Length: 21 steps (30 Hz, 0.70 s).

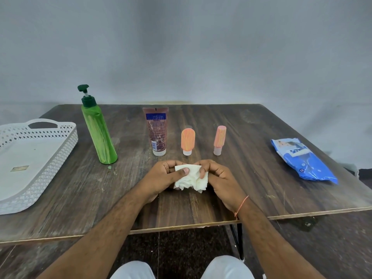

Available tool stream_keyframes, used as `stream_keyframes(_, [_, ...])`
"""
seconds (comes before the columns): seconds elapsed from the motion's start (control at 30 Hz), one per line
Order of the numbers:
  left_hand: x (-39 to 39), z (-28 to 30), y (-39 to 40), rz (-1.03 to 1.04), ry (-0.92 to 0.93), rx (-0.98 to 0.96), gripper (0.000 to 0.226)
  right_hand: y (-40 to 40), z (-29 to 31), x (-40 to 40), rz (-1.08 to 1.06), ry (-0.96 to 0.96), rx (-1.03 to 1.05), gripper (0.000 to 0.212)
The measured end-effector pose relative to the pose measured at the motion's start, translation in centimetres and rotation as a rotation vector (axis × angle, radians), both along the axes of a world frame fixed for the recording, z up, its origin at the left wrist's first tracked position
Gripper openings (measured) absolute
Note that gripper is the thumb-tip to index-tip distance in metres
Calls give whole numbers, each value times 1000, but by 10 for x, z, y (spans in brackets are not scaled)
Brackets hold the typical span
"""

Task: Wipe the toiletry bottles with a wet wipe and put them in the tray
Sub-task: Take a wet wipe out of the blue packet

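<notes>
A crumpled white wet wipe (191, 179) is held between my left hand (161, 178) and my right hand (221, 178), just above the table's middle. Behind them stand several toiletry items in a row: a tall green pump bottle (98, 129), a brown tube (157, 131) standing on its white cap, a wide orange bottle (188, 140) and a slim orange bottle (219, 139), both on their caps. The white perforated tray (40, 174) sits at the left edge with no bottles in it.
A blue wet wipe pack (304, 161) lies flat at the right. The wooden table (261, 194) ends in a near edge just under my forearms, with dark floor and a black table leg (239, 240) below. A grey wall stands behind.
</notes>
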State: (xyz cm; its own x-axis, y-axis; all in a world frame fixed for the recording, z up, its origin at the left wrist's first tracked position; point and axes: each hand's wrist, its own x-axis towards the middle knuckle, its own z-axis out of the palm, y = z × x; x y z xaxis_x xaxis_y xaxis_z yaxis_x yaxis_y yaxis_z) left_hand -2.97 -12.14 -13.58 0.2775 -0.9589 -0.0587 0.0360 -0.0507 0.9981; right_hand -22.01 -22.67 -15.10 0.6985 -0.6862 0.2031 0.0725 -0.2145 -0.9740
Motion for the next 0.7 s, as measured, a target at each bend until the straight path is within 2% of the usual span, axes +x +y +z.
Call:
stream_keyframes(0.1, [-1,-1,0,36,9,-10,20,1,2,-1,-4,-87,140,39])
stream_keyframes(0.2, [-2,-1,0,54,-21,-29,20,2,5,0,-69,-154,210,18])
stream_keyframes(0.23, [-2,-2,1,56,-30,-44,19,2,4,2,-100,-148,161,18])
stream_keyframes(0.37, [-8,-3,4,49,-104,-118,20,11,2,12,-224,-16,-141,48])
stream_keyframes(0.43, [-10,-6,6,44,-168,-147,22,13,1,15,-267,17,-183,45])
stream_keyframes(0.57, [-11,-9,8,92,-189,-179,21,7,-1,9,-247,-4,-56,29])
stream_keyframes(0.7, [-10,-10,9,164,-163,-195,19,11,7,3,-228,-71,153,32])
